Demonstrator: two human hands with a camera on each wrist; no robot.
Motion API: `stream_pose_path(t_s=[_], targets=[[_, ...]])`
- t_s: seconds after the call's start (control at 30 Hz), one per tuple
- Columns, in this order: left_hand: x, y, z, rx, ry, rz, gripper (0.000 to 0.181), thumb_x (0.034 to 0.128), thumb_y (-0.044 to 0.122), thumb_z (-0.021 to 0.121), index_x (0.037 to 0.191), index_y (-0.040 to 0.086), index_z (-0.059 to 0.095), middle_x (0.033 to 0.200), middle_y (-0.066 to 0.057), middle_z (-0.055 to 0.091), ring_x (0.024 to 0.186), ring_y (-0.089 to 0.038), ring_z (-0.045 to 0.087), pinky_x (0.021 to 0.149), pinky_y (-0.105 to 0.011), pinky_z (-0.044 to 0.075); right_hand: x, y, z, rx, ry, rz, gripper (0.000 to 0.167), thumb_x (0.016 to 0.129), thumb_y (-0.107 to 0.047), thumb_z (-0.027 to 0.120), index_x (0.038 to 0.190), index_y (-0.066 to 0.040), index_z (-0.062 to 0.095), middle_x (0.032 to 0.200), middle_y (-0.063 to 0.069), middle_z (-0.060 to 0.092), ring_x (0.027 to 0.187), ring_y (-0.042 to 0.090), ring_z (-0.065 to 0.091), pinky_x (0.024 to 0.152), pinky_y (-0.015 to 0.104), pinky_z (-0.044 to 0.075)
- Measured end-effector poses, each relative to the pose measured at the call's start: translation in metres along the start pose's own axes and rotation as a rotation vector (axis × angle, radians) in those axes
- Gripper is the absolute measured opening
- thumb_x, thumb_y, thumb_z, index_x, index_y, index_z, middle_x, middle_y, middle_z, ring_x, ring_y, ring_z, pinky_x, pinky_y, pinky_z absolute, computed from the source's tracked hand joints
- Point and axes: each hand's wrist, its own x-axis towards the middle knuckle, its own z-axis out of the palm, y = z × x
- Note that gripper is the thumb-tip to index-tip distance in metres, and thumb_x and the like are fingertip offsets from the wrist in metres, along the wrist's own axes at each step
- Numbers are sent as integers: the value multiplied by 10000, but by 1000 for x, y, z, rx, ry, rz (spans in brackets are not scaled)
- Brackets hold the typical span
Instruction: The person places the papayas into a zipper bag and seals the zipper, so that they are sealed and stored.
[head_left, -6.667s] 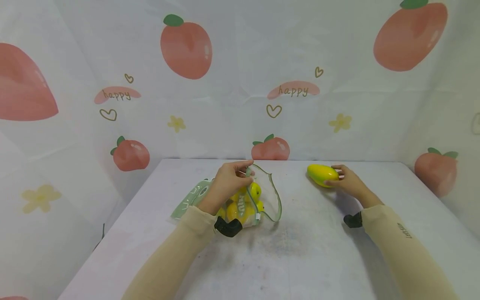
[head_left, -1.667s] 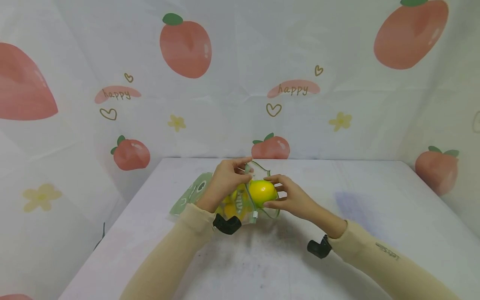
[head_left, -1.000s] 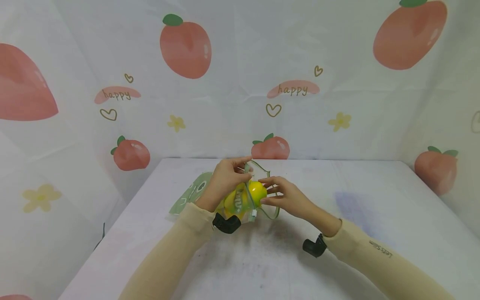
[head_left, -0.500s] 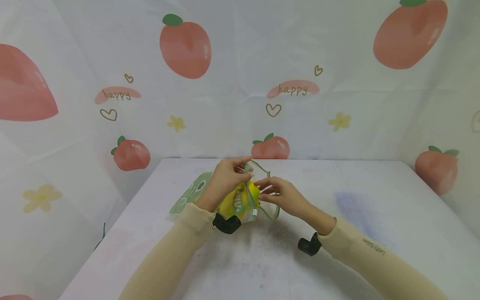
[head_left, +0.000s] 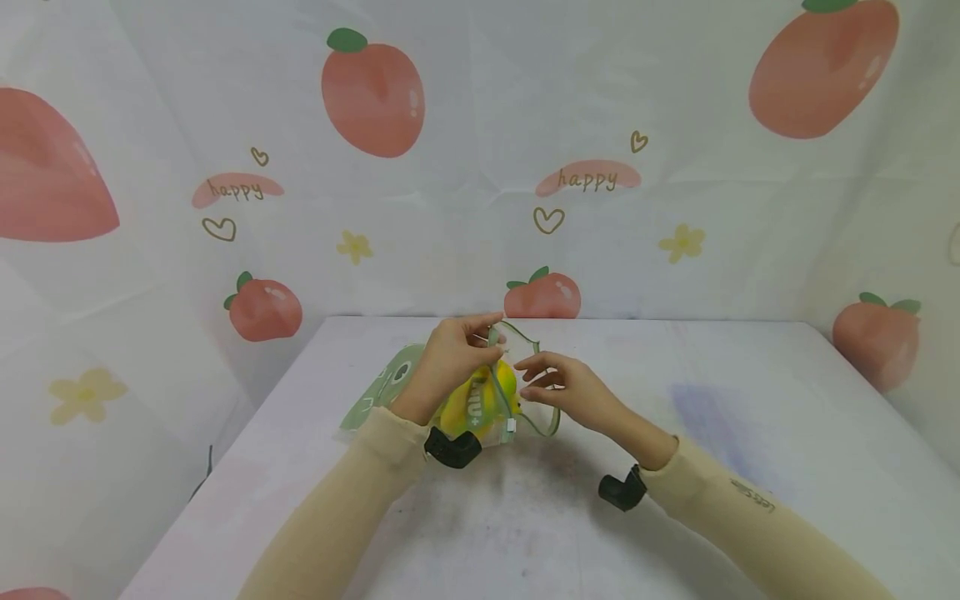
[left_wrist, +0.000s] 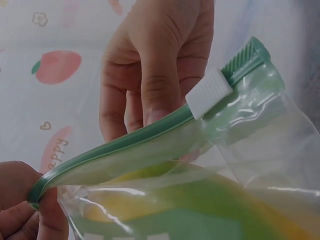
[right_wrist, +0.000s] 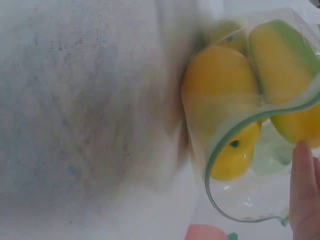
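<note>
My left hand (head_left: 450, 367) pinches the far rim of a clear zip bag (head_left: 382, 387) with green print, lying on its side with its mouth facing right. In the left wrist view, the rim carries a white slider (left_wrist: 209, 93). A yellow-green mango (head_left: 507, 383) sits just inside the mouth. My right hand (head_left: 573, 392) is at the opening, fingers loosely bent and holding nothing; in the right wrist view, its fingertips (right_wrist: 301, 155) are close to the mango, and touching cannot be told. Several other yellow fruits (right_wrist: 220, 80) fill the bag, partly hidden by the film.
A white table (head_left: 570, 533) stretches out under both arms. Behind it hangs a white cloth (head_left: 465, 225) printed with peaches. A black wrist camera (head_left: 453, 448) sits on the left wrist, and another camera (head_left: 622, 490) on the right.
My right hand picked the mango up from the table's right side, carried it left and pushed it into the bag, then let go of it. My left hand stayed on the rim.
</note>
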Motion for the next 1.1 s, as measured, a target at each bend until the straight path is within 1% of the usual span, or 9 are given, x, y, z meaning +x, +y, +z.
stream_pose_path(t_s=[0.07, 0.2, 0.37, 0.63, 0.97, 1.1], targets=[[0, 0, 0, 1, 1, -2, 503, 851, 57, 680, 1331, 190, 608, 1054, -48, 647, 957, -183, 655, 713, -247, 548, -1, 1, -3, 2, 4, -5, 374, 893, -144, 685, 1243, -34, 609, 1162, 211, 611, 998, 265, 663, 850, 351, 559], [-1, -1, 1, 1, 3, 5, 505, 848, 60, 678, 1330, 193, 609, 1045, -42, 664, 954, -190, 650, 724, -250, 546, -3, 1, -7, 18, 15, -13, 367, 893, -155, 687, 1237, -49, 612, 1169, 171, 618, 1020, 270, 660, 853, 363, 556], [-2, 0, 0, -5, 1, 8, 508, 840, 66, 680, 1329, 188, 610, 1049, -42, 669, 956, -194, 648, 720, -244, 541, -9, -7, -11, 29, 15, -35, 360, 900, -160, 680, 1236, -53, 608, 1183, 148, 620, 1037, 273, 656, 846, 341, 553], [-2, 0, -1, -14, 2, 22, 508, 837, 77, 687, 1331, 170, 608, 1100, -62, 640, 962, -206, 637, 698, -240, 526, -20, -19, -11, 55, -26, -35, 360, 905, -190, 678, 1245, -98, 602, 1206, 120, 619, 1073, 254, 648, 844, 279, 537], [-3, 0, -1, -20, 6, 17, 500, 837, 74, 692, 1321, 174, 617, 1070, -61, 636, 941, -200, 637, 677, -232, 522, -38, -24, -10, 58, -50, -47, 353, 897, -204, 687, 1229, -115, 608, 1183, 101, 635, 1055, 227, 658, 827, 268, 549], [-3, 0, -1, -26, 8, 23, 497, 835, 68, 692, 1316, 166, 620, 1065, -62, 637, 931, -195, 636, 666, -229, 514, -47, -24, -6, 79, -74, -45, 354, 894, -206, 690, 1222, -105, 605, 1185, 132, 629, 1041, 220, 660, 825, 262, 553]])
